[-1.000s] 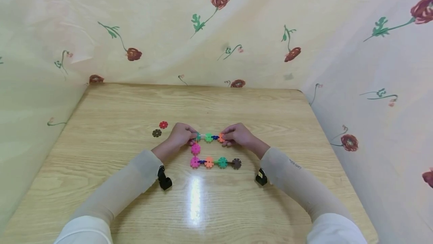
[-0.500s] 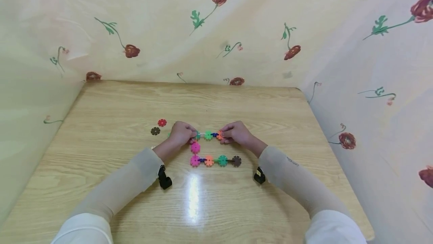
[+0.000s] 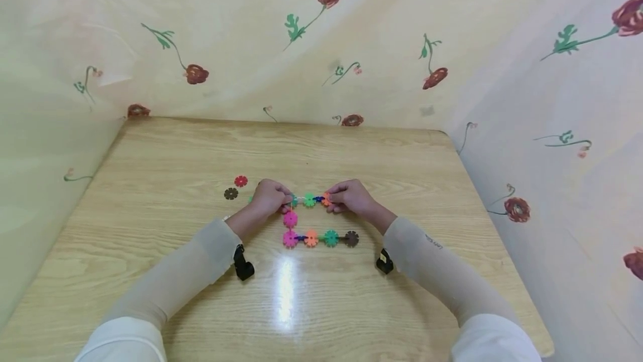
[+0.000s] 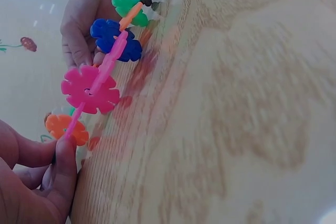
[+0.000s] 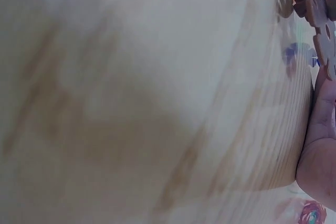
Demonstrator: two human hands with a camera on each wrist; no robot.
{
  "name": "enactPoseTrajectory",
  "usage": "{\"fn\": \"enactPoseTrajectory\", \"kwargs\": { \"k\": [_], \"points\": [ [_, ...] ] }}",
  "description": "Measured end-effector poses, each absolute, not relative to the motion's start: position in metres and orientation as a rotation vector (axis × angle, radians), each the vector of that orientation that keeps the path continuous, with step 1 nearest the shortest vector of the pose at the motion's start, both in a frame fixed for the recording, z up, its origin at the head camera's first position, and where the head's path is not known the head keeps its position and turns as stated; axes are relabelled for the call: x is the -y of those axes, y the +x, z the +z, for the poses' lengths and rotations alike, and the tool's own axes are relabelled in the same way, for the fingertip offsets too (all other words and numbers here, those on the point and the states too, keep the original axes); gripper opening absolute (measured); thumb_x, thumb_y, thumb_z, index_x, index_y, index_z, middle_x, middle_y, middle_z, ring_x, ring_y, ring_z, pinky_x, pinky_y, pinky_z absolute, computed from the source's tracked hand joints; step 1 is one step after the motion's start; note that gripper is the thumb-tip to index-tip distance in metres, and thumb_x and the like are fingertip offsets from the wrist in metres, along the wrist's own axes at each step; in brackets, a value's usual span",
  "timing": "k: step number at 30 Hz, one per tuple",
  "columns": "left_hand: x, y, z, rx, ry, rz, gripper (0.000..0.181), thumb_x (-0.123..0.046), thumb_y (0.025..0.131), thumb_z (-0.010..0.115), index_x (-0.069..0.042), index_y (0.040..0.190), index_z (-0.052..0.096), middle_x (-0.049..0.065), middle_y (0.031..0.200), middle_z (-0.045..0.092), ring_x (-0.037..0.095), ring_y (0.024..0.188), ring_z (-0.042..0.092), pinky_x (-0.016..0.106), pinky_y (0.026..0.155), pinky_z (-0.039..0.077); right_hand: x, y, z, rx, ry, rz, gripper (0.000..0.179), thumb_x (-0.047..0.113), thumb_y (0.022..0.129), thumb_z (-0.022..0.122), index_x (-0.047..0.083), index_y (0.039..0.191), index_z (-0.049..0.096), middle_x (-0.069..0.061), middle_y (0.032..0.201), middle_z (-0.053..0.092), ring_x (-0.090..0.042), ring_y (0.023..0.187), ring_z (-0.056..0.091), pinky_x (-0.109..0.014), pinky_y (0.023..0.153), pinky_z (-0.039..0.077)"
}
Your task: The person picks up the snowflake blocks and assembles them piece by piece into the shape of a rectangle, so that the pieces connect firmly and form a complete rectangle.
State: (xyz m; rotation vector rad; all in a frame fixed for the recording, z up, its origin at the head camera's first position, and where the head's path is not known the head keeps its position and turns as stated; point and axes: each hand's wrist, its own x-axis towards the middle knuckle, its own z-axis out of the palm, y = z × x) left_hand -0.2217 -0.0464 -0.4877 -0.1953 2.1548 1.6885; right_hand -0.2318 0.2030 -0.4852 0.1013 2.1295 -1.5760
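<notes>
A chain of flower-shaped plastic snowflake discs lies on the wooden table in an angular C, joined slot to slot. At its far left corner, my left hand (image 3: 269, 197) pinches a teal disc (image 3: 294, 200), largely covered by the fingers. My right hand (image 3: 353, 196) pinches the orange disc (image 3: 326, 199) ending the far row. Between the hands sit a light green disc (image 3: 308, 199) and edge-on blue and white ones. In the left wrist view, a pink disc (image 4: 79, 94) and a blue disc (image 4: 107, 36) stand beyond my left fingertips. A brown disc (image 5: 319, 30) shows close to the right wrist.
Left of my left hand lie a loose red disc (image 3: 241, 181) and a loose brown disc (image 3: 231, 193). A bit of green peeks out behind that hand. Flower-patterned cloth (image 3: 226, 33) rises along the back and sides of the table (image 3: 372, 306).
Both hands keep their hold at the same places on the chain. The head view has shifted slightly; the chain's shape looks the same.
</notes>
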Motion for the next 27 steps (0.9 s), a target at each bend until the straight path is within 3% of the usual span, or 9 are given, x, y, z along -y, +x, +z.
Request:
{"fn": "enactPoseTrajectory", "kwargs": {
  "k": [5, 11, 16, 22, 27],
  "points": [
    [0.051, -0.219, -0.486, -2.147, -0.187, 1.709, 0.015, 0.002, 0.095, 0.065, 0.008, 0.108, 0.071, 0.018, 0.090, 0.071, 0.013, 0.061, 0.065, 0.023, 0.059, 0.057, -0.201, -0.235, -0.484, -2.090, 0.078, -1.580, 0.028, 0.005, 0.100, 0.061, -0.006, 0.127, 0.063, -0.015, 0.093, 0.074, -0.019, 0.076, 0.073, -0.029, 0.066, 0.060],
    [0.060, -0.211, -0.483, -2.165, -0.185, 1.758, 0.019, 0.000, 0.095, 0.066, 0.008, 0.112, 0.067, 0.020, 0.098, 0.069, 0.016, 0.068, 0.068, 0.027, 0.068, 0.060, -0.209, -0.246, -0.471, -2.224, 0.007, -1.546, 0.034, 0.010, 0.101, 0.061, -0.002, 0.133, 0.060, -0.018, 0.112, 0.069, -0.021, 0.087, 0.070, -0.032, 0.074, 0.060],
    [0.073, -0.193, -0.481, -2.218, -0.199, 1.708, 0.015, -0.002, 0.096, 0.064, 0.007, 0.109, 0.067, 0.018, 0.091, 0.071, 0.019, 0.065, 0.068, 0.030, 0.064, 0.060, -0.226, -0.253, -0.460, -2.473, -0.054, -1.453, 0.030, 0.010, 0.101, 0.060, -0.003, 0.128, 0.064, -0.020, 0.118, 0.067, -0.027, 0.092, 0.066, -0.033, 0.075, 0.056],
    [0.074, -0.154, -0.484, -2.191, -0.103, 1.600, 0.011, -0.007, 0.096, 0.066, 0.003, 0.092, 0.070, 0.017, 0.078, 0.069, 0.021, 0.059, 0.066, 0.031, 0.056, 0.059, -0.243, -0.254, -0.452, -2.625, -0.106, -1.410, 0.027, 0.008, 0.100, 0.060, -0.005, 0.124, 0.066, -0.020, 0.120, 0.066, -0.031, 0.106, 0.062, -0.039, 0.090, 0.053],
    [0.067, -0.119, -0.488, -2.103, 0.002, 1.564, 0.018, -0.010, 0.097, 0.066, 0.003, 0.086, 0.069, 0.015, 0.072, 0.068, 0.017, 0.054, 0.065, 0.031, 0.052, 0.058, -0.234, -0.254, -0.445, -2.668, -0.174, -1.349, 0.026, 0.009, 0.101, 0.060, -0.004, 0.121, 0.067, -0.019, 0.118, 0.068, -0.031, 0.104, 0.062, -0.041, 0.086, 0.053]
  ]
}}
